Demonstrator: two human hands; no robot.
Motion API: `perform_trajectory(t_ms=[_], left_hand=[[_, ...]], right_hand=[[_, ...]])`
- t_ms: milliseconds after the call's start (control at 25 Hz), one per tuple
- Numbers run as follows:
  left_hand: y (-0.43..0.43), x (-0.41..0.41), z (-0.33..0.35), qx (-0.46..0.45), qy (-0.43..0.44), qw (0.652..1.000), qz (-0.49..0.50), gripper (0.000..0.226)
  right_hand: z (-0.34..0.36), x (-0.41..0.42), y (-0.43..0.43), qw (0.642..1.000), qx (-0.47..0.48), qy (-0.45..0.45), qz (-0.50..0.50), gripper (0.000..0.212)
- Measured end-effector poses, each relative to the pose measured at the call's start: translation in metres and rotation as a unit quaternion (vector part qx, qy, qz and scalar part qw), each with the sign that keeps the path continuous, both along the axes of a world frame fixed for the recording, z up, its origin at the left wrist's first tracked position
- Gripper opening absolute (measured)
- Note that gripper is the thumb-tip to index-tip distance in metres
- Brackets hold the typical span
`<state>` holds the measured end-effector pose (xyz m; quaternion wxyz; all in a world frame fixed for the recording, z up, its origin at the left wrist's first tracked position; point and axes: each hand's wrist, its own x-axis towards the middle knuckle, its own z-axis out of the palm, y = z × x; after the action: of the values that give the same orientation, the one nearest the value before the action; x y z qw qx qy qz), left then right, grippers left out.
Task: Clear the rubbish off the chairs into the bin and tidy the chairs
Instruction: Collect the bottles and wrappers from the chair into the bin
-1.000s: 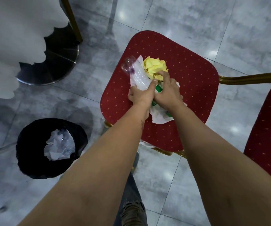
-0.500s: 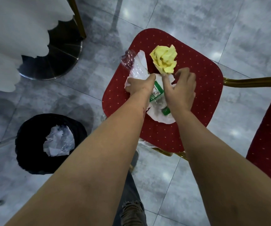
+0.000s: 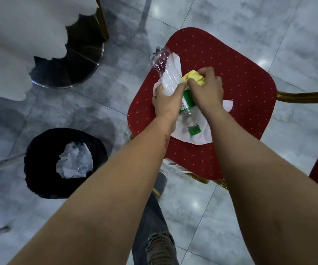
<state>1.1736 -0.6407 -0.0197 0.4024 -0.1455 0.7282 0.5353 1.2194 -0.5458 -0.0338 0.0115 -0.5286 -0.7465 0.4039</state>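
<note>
Over a red dotted chair seat [image 3: 240, 77], the left hand [image 3: 166, 103] grips a crushed clear plastic bottle [image 3: 166, 73] while, just beside it, the right hand [image 3: 207, 91] clutches crumpled yellow paper [image 3: 190, 77].

Both bare forearms extended forward and down from near edge, converging toward centre of view. Left hand [image 3: 166, 101] palm-down, back of hand to camera, fingers curled in closed grasp, thumb tip meeting right hand. Right hand [image 3: 207, 88] just beside it, slightly farther, knuckles up, fingers bunched and pinched shut. Wrists straight, nearly touching at thumbs. Small dark mark visible on inner left wrist. One jean-clad leg, torn at knee, between forearms.
</note>
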Motion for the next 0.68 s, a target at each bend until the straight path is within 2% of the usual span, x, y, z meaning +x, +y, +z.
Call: perform_trajectory(t_ms=[160,320,480,560,680], left_hand=[[-0.036,-0.008,0.007,0.08,-0.05,0.996,0.002,0.063],[-0.09,-0.025,0.018,0.033,-0.074,0.997,0.004,0.059],[-0.176,-0.046,0.014,0.017,-0.112,0.993,0.022,0.097],[-0.226,-0.052,-0.007,0.012,-0.122,0.992,0.039,0.106],[-0.313,-0.069,-0.041,-0.048,-0.124,0.99,0.051,0.118]], right_hand=[[0.009,0.007,-0.035,0.998,-0.036,0.044,-0.037,0.039],[0.019,-0.005,-0.096,0.994,-0.058,0.071,-0.06,0.036],[0.026,-0.028,-0.18,0.994,-0.063,0.076,-0.04,0.033],[0.021,-0.037,-0.229,0.994,-0.083,0.069,-0.03,0.034],[0.009,-0.05,-0.314,0.987,-0.151,0.053,-0.025,0.035]])
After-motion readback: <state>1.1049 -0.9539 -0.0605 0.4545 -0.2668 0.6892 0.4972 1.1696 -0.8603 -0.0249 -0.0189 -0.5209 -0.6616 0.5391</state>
